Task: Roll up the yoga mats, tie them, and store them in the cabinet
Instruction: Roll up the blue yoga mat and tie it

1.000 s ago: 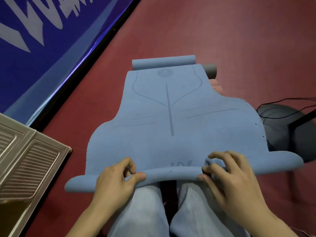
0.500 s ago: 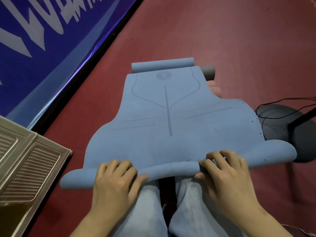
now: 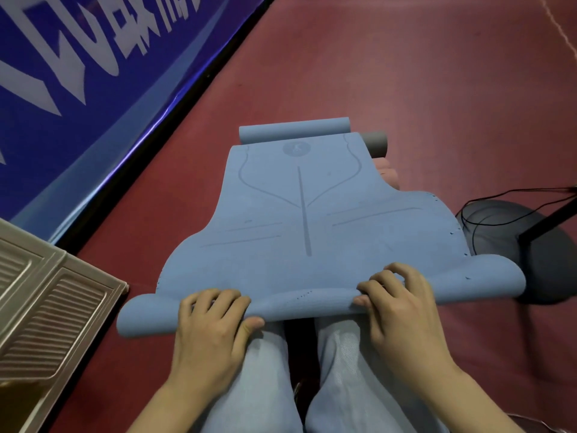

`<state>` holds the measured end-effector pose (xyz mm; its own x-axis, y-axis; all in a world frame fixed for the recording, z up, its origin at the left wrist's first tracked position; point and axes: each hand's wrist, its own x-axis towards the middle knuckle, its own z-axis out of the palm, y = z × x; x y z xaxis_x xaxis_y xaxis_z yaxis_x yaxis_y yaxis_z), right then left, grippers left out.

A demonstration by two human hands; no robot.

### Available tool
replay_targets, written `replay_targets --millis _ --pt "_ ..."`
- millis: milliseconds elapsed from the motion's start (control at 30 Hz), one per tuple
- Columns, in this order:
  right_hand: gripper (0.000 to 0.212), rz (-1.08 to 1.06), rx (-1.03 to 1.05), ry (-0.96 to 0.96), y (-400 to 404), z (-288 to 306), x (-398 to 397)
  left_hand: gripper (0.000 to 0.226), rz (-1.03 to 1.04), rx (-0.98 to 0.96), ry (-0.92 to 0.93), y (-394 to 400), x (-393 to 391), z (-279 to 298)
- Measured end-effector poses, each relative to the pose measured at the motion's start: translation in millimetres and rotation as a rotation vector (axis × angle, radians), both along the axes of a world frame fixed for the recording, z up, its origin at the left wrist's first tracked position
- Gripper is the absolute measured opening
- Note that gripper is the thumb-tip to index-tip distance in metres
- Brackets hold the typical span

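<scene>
A blue yoga mat [image 3: 312, 214] with printed lines lies on the red floor in front of my knees. Its near end is curled into a thin roll across my lap, and its far end is curled up too. My left hand [image 3: 212, 326] grips the near roll left of centre, fingers on top and thumb underneath. My right hand [image 3: 396, 304] grips the same roll right of centre. A grey rolled mat [image 3: 376, 143] and a pink rolled mat [image 3: 388, 175] lie partly hidden behind the blue mat's far right corner.
A beige cabinet with a louvred door [image 3: 46, 310] stands at the left edge. A blue banner with white letters [image 3: 93, 73] lines the wall at the left. A dark round stand base with black cables [image 3: 515, 239] sits right of the mat.
Both hands have closed over the near edge and turned it forward, so the roll on my lap is slightly thicker and the printed marks near that edge are wound in.
</scene>
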<state>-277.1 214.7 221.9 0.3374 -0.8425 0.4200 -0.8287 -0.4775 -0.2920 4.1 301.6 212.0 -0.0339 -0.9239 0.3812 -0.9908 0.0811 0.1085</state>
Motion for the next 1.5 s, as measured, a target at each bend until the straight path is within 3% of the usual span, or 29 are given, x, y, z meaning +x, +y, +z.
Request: replay_targets --millis 167,367,500,600,733,867,1067,1233,1500 --pt "0.031 0.018 0.049 -0.007 -3.5 9.6 -0.5 0.045 -0.065 0.05 0.079 -15.2 12.4 9.8" --pt "0.029 0.086 0.129 0.044 25.5 18.5 -22.9 0.042 -0.149 0.257 0.126 1.4 18.0 27.3" --pt "0.021 0.09 0.159 0.023 39.4 3.6 -31.5 0.041 -0.106 0.293 0.156 8.5 6.3 17.0" --pt "0.028 0.075 0.152 -0.01 39.8 6.5 -31.3 0.025 -0.069 0.269 0.189 0.9 0.9 19.6" --pt "0.035 0.058 0.087 0.053 39.7 13.5 -31.0 0.033 0.027 0.421 0.174 -8.8 1.9 19.7" --pt "0.033 0.022 0.067 0.13 29.8 9.4 -24.3 0.038 0.069 0.346 0.167 -17.6 -5.2 23.4" --pt "0.03 0.024 0.116 0.228 13.2 9.0 -19.7 0.039 -0.031 0.171 0.175 -7.3 -7.6 15.4" --pt "0.015 0.039 0.182 0.158 -3.8 19.4 -6.7 0.066 -0.011 0.226 0.099 -2.8 -16.4 20.2" --pt "0.022 -0.006 0.11 0.079 -15.2 28.7 3.0 0.045 0.023 0.228 0.233 -16.0 -13.1 21.3"
